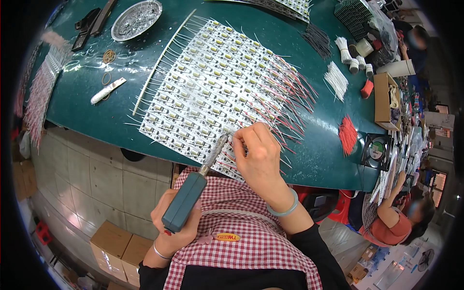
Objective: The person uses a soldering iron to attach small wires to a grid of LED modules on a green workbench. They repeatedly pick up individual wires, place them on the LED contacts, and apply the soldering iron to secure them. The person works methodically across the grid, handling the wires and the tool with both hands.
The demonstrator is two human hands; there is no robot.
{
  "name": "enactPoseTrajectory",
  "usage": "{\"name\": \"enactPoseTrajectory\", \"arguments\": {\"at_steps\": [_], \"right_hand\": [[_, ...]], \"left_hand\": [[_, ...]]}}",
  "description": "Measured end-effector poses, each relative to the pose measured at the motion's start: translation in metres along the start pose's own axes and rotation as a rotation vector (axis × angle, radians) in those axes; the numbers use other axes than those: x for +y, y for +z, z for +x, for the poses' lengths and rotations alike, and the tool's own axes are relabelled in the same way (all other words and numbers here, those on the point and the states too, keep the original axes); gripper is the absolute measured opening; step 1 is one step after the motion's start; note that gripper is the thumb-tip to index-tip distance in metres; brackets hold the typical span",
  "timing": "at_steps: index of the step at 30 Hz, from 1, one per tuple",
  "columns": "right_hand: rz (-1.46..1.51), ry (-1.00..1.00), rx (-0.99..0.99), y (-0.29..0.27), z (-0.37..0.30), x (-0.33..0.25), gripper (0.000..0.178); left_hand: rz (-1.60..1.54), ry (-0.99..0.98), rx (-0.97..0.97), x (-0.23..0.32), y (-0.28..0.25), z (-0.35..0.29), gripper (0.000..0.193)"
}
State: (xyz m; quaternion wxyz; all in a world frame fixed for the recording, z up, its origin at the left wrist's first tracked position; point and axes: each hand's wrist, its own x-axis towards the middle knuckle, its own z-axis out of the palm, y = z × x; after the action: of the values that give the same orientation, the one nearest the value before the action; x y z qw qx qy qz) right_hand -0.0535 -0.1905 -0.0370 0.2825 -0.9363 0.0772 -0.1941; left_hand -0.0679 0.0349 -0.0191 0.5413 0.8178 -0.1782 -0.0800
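The left hand grips a teal-handled soldering iron; the right hand pinches thin wires on the white strip panel. Soldering step; next needs a steady tip.

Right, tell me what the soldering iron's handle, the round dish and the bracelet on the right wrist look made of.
Soldering iron handle: matte teal plastic by its dull, even surface. Round dish: metal, likely aluminium, with a bright silvery rim and a grey crinkled, shiny fill. Bracelet: smooth, pale grey-green and slightly translucent, perhaps jade or glass.
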Motion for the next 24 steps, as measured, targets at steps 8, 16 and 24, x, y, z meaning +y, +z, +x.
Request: {"name": "enactPoseTrajectory", "arguments": {"at_steps": [8, 16, 24], "right_hand": [[0.026, 0.032, -0.049, -0.001, 0.0, -0.003, 0.011], [0.146, 0.05, -0.133, -0.048, 0.036, 0.017, 0.005], [-0.307, 0.027, 0.216, -0.066, 0.16, 0.199, 0.007]], "left_hand": [[0.019, 0.018, -0.022, 0.004, -0.006, 0.005, 0.019], [0.029, -0.117, 0.06, -0.003, -0.004, 0.0, 0.02], [0.077, -0.187, 0.093, -0.002, 0.001, 0.007, 0.021]]}}
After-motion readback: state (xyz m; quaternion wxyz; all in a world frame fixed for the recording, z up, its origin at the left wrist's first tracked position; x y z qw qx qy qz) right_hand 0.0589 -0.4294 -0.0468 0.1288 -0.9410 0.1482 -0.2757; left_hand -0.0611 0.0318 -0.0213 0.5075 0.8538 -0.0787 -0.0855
